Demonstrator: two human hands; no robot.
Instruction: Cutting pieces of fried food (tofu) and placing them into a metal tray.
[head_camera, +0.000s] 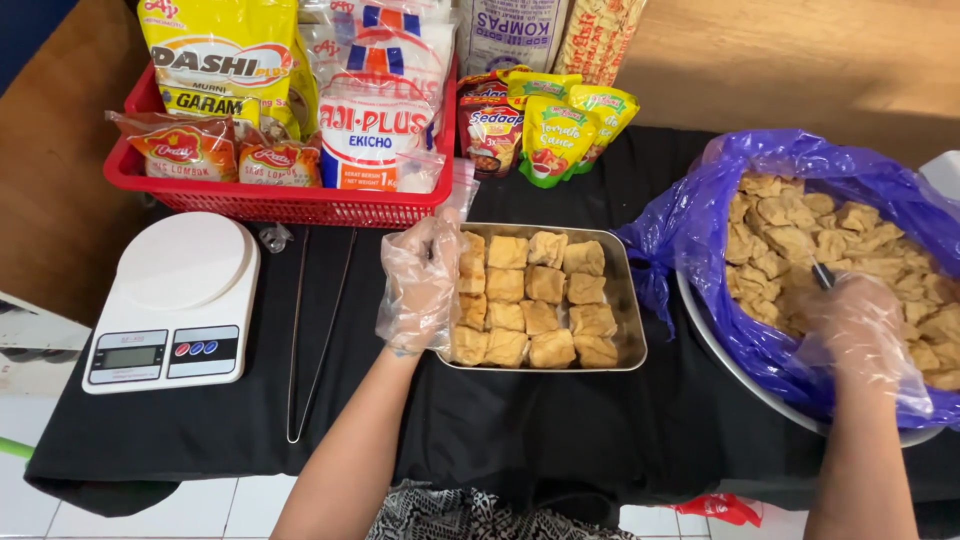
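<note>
Fried tofu pieces (530, 300) in tray and bag, both gloved hands engaged.

Counter (560, 430) carries a black cloth; on it, at right, a large metal bowl (730, 365) lined with a purple plastic bag (700, 220) holds a heap of loose tofu puffs (790, 240). Red basket (280, 205) of seasoning packets stands at the rear left. White kitchen scale (180, 300) sits at left, metal tongs (320, 330) beside it. Rectangular steel tray (625, 310) at centre holds tofu in neat rows. Left hand (420, 285), fingers loosely spread, rests on the tray's left edge. Right hand (865, 325) is inside the bag among the puffs; whether it is closed on a piece cannot be determined.
</note>
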